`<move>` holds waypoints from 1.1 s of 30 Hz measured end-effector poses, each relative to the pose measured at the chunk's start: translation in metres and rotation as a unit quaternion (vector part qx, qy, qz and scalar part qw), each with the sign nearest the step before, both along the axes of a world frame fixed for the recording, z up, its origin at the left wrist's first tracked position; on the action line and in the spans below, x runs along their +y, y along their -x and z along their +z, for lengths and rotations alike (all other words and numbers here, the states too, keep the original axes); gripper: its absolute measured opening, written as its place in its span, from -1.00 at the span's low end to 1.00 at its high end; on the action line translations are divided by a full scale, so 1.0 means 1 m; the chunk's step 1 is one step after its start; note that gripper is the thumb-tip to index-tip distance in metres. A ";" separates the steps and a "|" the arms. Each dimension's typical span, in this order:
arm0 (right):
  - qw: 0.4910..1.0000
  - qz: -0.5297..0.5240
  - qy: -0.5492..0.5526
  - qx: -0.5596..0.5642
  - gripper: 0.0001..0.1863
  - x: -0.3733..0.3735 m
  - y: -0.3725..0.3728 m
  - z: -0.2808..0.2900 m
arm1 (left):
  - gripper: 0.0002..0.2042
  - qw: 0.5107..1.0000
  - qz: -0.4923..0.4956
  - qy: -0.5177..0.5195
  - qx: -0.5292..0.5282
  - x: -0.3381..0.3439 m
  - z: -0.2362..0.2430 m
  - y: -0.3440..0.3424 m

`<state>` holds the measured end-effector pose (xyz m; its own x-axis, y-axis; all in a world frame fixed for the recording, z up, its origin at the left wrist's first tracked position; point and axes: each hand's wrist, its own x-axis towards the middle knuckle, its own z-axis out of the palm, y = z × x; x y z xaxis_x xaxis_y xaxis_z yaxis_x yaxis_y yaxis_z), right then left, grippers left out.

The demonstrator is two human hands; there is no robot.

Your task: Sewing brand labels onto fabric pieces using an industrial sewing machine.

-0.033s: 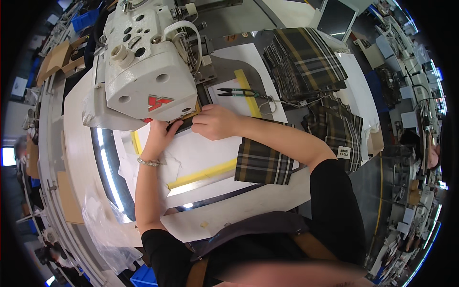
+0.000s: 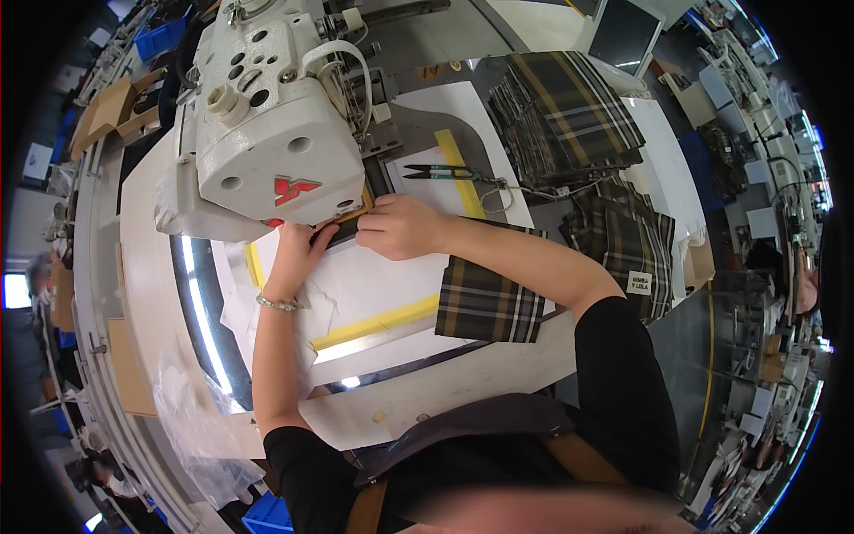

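Note:
Under the head of a white sewing machine (image 2: 267, 160), both hands work at a dark strip of material (image 2: 345, 238). My left hand (image 2: 298, 254) pinches its left part, with the fingertips partly hidden by the machine head. My right hand (image 2: 402, 230) has its fingers curled closed on the strip's right end. A yellowish-brown edge (image 2: 360, 209) shows just behind the strip. Green-handled thread snips (image 2: 442, 172) lie beyond my right hand. Below my right forearm lies a dark plaid fabric piece (image 2: 491, 301), partly covered by the arm.
A stack of plaid pieces (image 2: 574, 107) stands at the back right. Nearer lie more plaid pieces (image 2: 614, 236), one with a white label (image 2: 639, 283). Yellow tape (image 2: 378, 322) marks the white work surface. Clear plastic (image 2: 200, 427) hangs at the left front; a monitor (image 2: 627, 36) stands behind.

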<state>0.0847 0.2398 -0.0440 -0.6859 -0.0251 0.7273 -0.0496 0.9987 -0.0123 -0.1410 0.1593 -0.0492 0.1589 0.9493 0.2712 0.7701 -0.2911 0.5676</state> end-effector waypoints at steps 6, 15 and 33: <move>0.999 0.017 0.015 -0.023 -0.84 -0.017 -0.017 0.000 | -0.63 0.988 0.007 -0.071 0.137 -0.020 0.021 -0.009; 0.999 -0.005 0.018 -0.026 -0.84 -0.029 -0.030 0.005 | -0.53 0.984 0.001 -0.040 0.175 -0.034 0.044 -0.031; 0.991 0.012 0.104 -0.079 -0.89 -0.026 -0.027 0.003 | -0.84 0.990 0.006 -0.026 0.139 -0.039 0.043 -0.025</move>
<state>0.1114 0.2139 -0.0411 -0.7925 0.0963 0.6022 -0.0546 0.9723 -0.2273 -0.1165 0.1203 -0.0059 0.2224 0.9374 0.2679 0.8984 -0.3038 0.3172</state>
